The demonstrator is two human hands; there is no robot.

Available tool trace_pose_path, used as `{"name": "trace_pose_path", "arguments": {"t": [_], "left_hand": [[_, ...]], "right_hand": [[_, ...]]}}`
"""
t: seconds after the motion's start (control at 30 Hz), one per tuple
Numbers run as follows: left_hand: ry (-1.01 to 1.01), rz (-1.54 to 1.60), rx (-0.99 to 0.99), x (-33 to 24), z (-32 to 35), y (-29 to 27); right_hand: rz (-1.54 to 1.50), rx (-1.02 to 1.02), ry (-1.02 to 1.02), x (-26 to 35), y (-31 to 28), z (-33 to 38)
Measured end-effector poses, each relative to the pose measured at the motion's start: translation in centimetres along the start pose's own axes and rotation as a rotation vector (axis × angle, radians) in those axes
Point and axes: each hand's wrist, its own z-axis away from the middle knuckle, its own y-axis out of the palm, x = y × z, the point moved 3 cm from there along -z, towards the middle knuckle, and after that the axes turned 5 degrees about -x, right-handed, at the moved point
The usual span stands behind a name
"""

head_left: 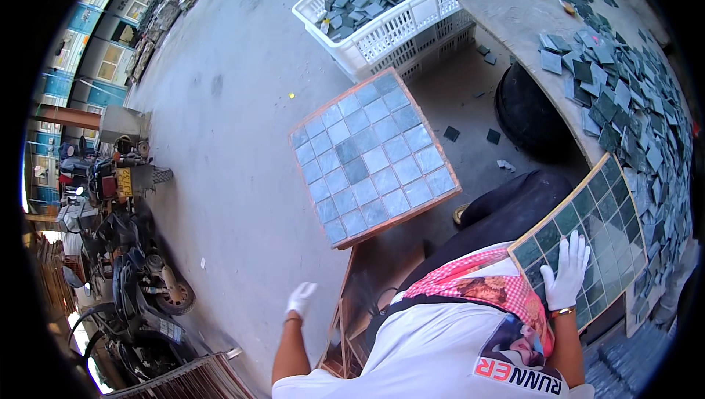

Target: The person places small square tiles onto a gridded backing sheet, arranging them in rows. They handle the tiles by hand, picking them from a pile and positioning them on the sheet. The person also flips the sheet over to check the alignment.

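Observation:
My left hand, in a white glove, hangs in the air over the floor with its fingers stretched out and nothing visible in them. My right hand, gloved too, lies flat with fingers extended on a tilted framed panel of dark green square tiles. That panel leans against the table edge beside my body. In front of me stands a stack topped by a square frame of blue-grey tiles, set in neat rows within a reddish rim. The left hand is apart from it.
Loose stone tiles cover the table on the right. A white plastic crate full of tiles stands at the far side. A black round tub sits below the table, near scattered tiles. Parked motorcycles line the left.

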Motion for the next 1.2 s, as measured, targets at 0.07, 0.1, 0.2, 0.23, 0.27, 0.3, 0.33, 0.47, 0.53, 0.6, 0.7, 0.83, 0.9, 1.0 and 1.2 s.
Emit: {"name": "trace_pose_path", "arguments": {"t": [0.07, 0.1, 0.2, 0.23, 0.27, 0.3, 0.33, 0.47, 0.53, 0.6, 0.7, 0.83, 0.9, 1.0, 1.2], "left_hand": [[0.06, -0.098, 0.09, -6.0, 2.2, 6.0], [0.092, -0.145, 0.094, -6.7, 2.0, 8.0], [0.145, -0.425, 0.068, -11.0, 1.3, 10.8], [0.076, -0.452, 0.058, -10.2, 0.9, 10.7], [0.01, -0.474, 0.044, -8.8, 0.0, 10.5], [-0.043, -0.498, 0.031, -8.2, -0.9, 10.2], [-0.053, -0.543, 0.001, -8.5, -1.2, 9.4], [0.01, -0.754, 0.011, -10.5, -1.4, 6.0], [0.017, -0.835, 0.02, -8.8, -2.0, 4.8], [0.069, -0.918, 0.059, -9.0, -3.2, 3.3], [0.093, -0.997, 0.063, -9.3, -4.5, 1.2], [0.101, -1.218, 0.067, -9.7, -1.9, -2.0], [0.023, -1.236, -0.079, -6.1, 0.1, -6.6], [-0.02, -0.982, -0.353, -10.7, 0.0, -13.7], [0.458, -0.559, -0.778, -28.7, 6.2, -22.2]], "right_hand": [[0.003, -0.034, 0.0, -0.1, 0.0, -0.1], [-0.001, -0.046, -0.01, -0.1, 0.0, 0.0], [-0.006, -0.048, 0.004, -0.2, 0.1, -0.1], [-0.018, -0.041, 0.001, -0.1, 0.0, 0.1], [-0.03, -0.041, -0.005, 0.0, 0.0, -0.1], [-0.036, -0.049, -0.001, 0.0, -0.2, 0.0], [-0.051, -0.054, 0.023, 0.0, -0.3, 0.2], [-0.088, -0.063, 0.064, 0.2, -0.7, 0.5], [-0.106, -0.048, 0.059, 0.3, -0.5, 0.4], [-0.112, -0.041, 0.071, 0.2, -0.6, 0.4], [-0.129, -0.055, 0.05, -0.3, -0.8, 0.5], [-0.175, -0.101, 0.045, -0.7, -0.6, 0.9], [-0.211, -0.106, 0.022, -0.6, -0.4, 0.5], [-0.197, -0.118, 0.034, -0.3, -0.6, 0.6], [-0.298, -0.248, 0.013, -1.3, -1.3, 0.6]]}}
